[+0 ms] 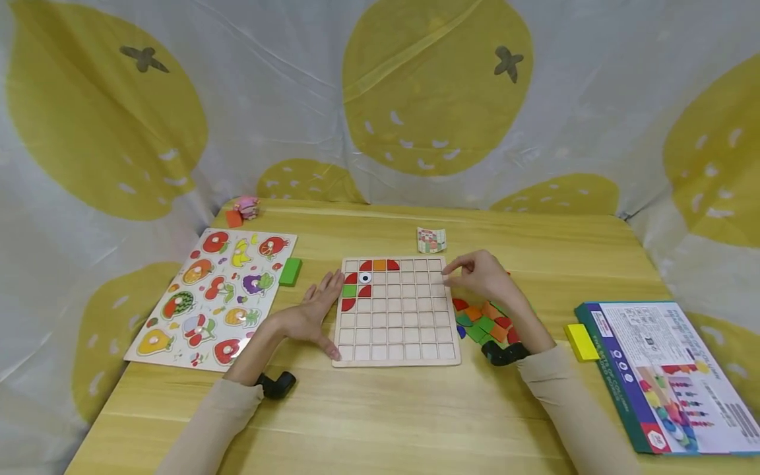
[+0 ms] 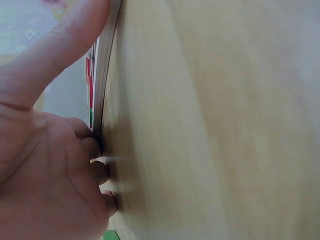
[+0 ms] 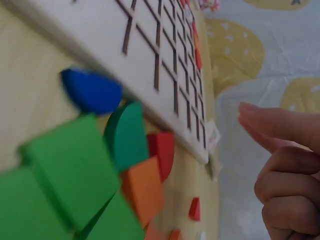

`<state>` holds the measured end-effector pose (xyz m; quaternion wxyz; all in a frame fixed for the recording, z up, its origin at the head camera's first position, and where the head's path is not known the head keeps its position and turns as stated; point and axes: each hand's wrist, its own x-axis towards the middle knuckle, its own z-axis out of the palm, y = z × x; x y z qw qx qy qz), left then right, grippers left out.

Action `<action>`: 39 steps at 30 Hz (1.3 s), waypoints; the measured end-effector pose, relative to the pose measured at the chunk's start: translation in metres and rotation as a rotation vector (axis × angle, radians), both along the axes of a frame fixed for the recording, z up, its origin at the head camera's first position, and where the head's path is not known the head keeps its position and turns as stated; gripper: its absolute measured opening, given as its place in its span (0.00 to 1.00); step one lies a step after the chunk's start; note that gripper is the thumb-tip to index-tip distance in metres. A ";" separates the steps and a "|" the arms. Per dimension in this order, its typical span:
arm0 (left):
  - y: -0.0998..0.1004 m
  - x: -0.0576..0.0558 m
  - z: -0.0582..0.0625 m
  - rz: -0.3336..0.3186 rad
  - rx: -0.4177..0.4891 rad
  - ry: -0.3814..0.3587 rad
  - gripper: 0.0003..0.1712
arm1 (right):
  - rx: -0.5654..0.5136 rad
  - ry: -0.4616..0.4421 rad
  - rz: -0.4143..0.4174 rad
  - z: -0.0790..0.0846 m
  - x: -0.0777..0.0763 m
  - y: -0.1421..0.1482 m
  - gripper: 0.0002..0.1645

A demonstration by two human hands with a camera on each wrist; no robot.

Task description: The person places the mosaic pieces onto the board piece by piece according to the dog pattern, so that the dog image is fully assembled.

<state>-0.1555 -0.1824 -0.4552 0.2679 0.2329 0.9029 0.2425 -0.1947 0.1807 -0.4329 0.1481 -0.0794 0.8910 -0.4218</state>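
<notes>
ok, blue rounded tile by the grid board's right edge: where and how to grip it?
I'd pinch the blue rounded tile by the side edges of its near end, coming down from the person's side. It's low with thick edges; the grid board sits close on its left, a teal rounded tile at its far end, a green square tile to its right. Only the near end looks free.

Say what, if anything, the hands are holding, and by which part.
Nothing appears held: nothing shows in the right hand, and the left hand only rests against the left edge of the board.
</notes>
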 end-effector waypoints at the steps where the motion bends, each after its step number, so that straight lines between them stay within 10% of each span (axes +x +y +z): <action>1: 0.000 0.000 0.000 -0.003 -0.001 0.001 0.88 | 0.013 -0.018 -0.005 -0.002 0.004 0.009 0.11; 11: 0.000 -0.001 0.001 -0.013 0.006 0.001 0.87 | 0.007 -0.101 -0.017 -0.029 0.021 0.034 0.17; 39: 0.000 0.000 0.004 -0.004 0.023 -0.003 0.87 | 0.086 -0.057 0.104 -0.018 0.001 0.037 0.15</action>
